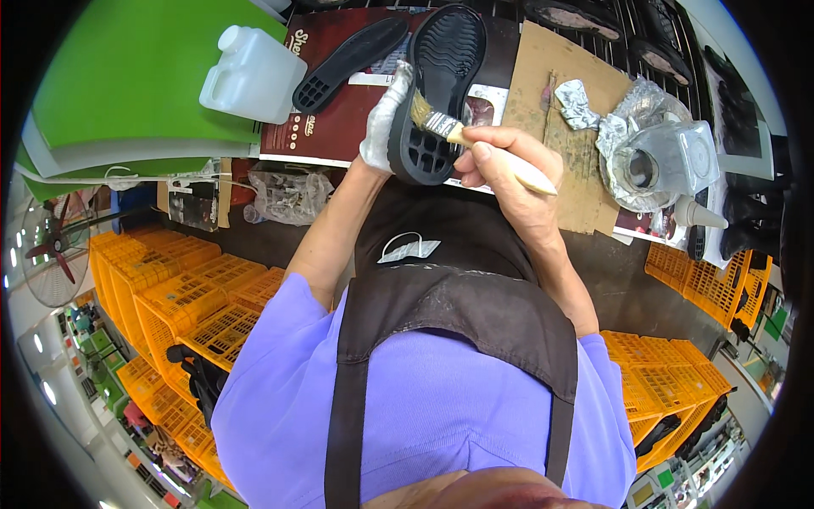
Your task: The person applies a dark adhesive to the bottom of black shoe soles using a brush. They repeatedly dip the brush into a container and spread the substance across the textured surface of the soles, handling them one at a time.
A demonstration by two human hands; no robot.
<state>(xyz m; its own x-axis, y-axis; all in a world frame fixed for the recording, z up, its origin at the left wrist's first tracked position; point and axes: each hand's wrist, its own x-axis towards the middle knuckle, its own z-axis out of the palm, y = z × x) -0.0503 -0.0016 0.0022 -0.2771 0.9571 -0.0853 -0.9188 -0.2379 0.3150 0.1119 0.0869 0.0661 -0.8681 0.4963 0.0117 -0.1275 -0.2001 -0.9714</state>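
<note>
- While the worktop (585, 254) runs across the upper field, it carries a green board (127, 76), a brown printed sheet (339, 119) and a cardboard sheet (560, 110) smeared with dried adhesive; stacked orange crates (195, 297) stand below it on both sides.
- White plastic jug (252, 75), resting on the green board, well apart from the hands.
- Black shoe sole (437, 93), held upright over the brown sheet with its moulded inner face toward the viewer; a second black sole (349, 61) lies flat just beside it.
- Foil-lined pot (649, 161) with a clear lid, at the right of the cardboard, near the brush hand.
- Left hand (383, 119), gloved in white, fingers closed around the heel edge of the held sole.
- Right hand (504, 161), bare, fingers pinched shut on the pale handle of a flat brush (462, 136).
- Brush bristles touch the heel grid of the sole; judged step: coating the inner face with adhesive.
- Next move, as a judgement, calls for even strokes toward the toe, with the left hand keeping the sole steady.
</note>
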